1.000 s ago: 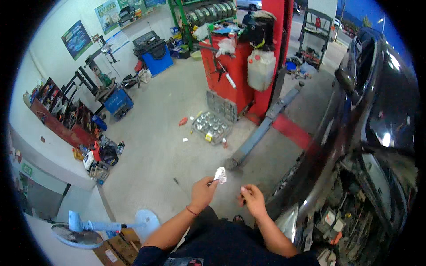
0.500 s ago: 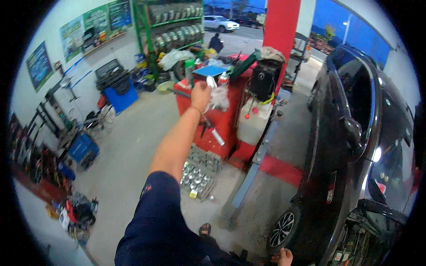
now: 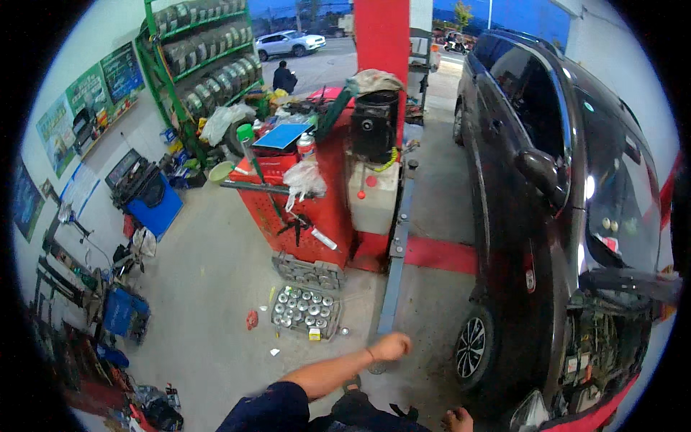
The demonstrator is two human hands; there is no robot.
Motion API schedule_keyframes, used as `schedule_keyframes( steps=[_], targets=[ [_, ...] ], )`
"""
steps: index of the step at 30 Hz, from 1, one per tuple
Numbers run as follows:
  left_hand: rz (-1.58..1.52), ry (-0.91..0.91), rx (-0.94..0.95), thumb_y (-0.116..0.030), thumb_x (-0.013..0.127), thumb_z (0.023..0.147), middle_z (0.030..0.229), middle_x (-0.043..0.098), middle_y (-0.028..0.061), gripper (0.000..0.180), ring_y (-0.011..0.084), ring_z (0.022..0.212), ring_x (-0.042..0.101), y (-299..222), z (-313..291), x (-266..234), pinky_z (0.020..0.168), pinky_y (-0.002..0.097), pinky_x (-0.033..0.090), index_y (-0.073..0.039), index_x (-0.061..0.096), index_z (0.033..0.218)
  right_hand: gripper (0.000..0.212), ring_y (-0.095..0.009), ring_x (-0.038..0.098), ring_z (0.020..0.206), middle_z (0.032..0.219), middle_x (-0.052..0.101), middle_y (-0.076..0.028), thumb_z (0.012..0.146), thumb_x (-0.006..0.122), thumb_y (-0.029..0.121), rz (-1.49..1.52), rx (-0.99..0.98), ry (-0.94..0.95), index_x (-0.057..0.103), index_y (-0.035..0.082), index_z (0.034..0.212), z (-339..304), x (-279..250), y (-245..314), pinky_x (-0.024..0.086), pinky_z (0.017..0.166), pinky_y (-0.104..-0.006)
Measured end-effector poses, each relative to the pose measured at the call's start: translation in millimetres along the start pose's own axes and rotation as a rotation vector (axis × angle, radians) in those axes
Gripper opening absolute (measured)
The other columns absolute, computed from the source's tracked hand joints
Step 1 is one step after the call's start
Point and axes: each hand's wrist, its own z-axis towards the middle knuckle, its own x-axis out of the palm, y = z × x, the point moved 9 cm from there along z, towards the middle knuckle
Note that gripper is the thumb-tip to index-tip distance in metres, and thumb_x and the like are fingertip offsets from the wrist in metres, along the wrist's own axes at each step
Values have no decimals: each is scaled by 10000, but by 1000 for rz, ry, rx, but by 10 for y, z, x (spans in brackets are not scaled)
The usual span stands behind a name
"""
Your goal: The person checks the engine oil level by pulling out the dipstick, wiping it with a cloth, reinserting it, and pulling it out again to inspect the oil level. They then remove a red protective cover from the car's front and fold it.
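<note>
Nothing is held now: left hand (image 3: 392,347) is loosely closed and empty, dropped low near the tray of cans (image 3: 306,311). Half a second ago it was raised at the red cabinet (image 3: 306,209). Right hand (image 3: 458,419) looks empty too.

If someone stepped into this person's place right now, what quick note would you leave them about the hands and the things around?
Left hand: closed in a loose fist, swung out low in front; nothing visible in it.
Right hand: at the lower edge, only partly in view; whether it holds anything cannot be told.
Nearby: a tray of round metal parts on the floor just left of the left hand, a red tool cart behind it, and a dark car with its front opened up on the right.
Done or left: neither hand is working on anything visible.
</note>
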Motion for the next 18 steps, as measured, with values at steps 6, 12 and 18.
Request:
schedule_keyframes(
  steps=[6,12,18],
  targets=[
    [-43,406,23,-100,482,807,858,669,145,231,308,774,632,-828,-395,1924,702,418,495,-36,674,918,322,-225,656,761,923,669,-138,971,584,236,322,221,16,579,-20,1167,-941,-581,72,518,650,-380],
    [192,340,23,-128,483,842,999,663,184,389,337,858,646,-1200,-442,2928,790,453,490,-61,582,1212,273,-244,644,698,821,657,-124,976,568,272,528,68,-136,620,6,1013,-1656,-1163,-1236,511,625,-361],
    [244,547,172,-197,512,861,1099,646,205,465,362,989,632,-2449,-397,4289,869,455,488,-48,519,1302,292,-185,613,605,737,640,-77,959,580,284,106,92,-437,629,47,1122,-2383,-2075,-2624,511,546,-347]
  ],
)
